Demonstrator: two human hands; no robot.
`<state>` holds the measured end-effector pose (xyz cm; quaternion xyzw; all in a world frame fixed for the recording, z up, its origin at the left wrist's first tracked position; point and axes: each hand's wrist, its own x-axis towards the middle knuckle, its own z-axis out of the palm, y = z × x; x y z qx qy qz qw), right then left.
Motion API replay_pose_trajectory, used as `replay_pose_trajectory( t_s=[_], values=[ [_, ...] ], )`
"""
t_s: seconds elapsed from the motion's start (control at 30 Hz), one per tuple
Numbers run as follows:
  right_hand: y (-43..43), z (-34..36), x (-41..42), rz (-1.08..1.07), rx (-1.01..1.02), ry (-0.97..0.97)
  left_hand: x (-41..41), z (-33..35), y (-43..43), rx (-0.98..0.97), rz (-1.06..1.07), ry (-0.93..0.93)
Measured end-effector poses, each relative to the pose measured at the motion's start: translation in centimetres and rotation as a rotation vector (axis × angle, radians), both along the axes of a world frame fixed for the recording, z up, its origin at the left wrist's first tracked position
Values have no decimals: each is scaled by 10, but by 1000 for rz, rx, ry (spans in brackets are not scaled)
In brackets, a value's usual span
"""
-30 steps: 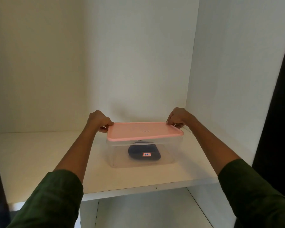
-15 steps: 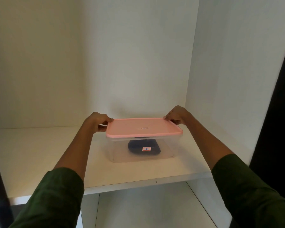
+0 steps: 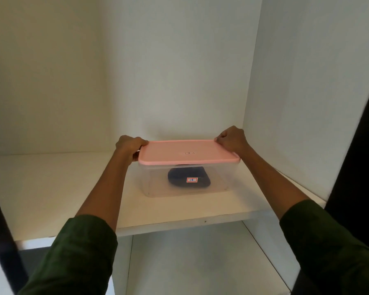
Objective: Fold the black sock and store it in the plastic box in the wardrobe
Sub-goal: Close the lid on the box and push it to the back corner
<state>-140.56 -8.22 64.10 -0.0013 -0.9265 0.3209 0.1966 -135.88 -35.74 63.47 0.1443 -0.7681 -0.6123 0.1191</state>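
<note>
One folded black sock (image 3: 189, 178) lies inside your clear plastic box (image 3: 222, 177) on the wardrobe shelf (image 3: 62, 188), under the pink lid (image 3: 188, 152). Your left hand (image 3: 129, 146) and right hand (image 3: 231, 139) each have their grip clamped on a lid end.
</note>
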Motion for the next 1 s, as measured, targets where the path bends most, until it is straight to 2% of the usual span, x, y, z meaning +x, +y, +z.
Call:
replay_pose_trajectory(
  t_s=[0.1,0.23,0.33,0.5,0.67,0.77,0.87,1.0],
  values=[
    [-1,4,8,-3,61,-31,6,2,4,-149,47,17],
    [6,13,27,-9,18,-187,23,2,-1,-414,133,24],
    [9,16,46,-6,31,-269,44,2,-3,-570,36,-93],
    [1,6,68,0,88,-315,66,-7,4,-576,-107,-145],
    [3,-3,66,27,-113,-382,70,-15,5,-357,-175,-86],
    [3,-4,65,4,-130,-366,70,-17,4,-240,-217,-72],
    [3,-5,63,-9,-140,-355,71,-20,6,-205,-204,-37],
    [3,-7,62,-16,-132,-344,72,-27,13,-271,-97,54]
  ],
)
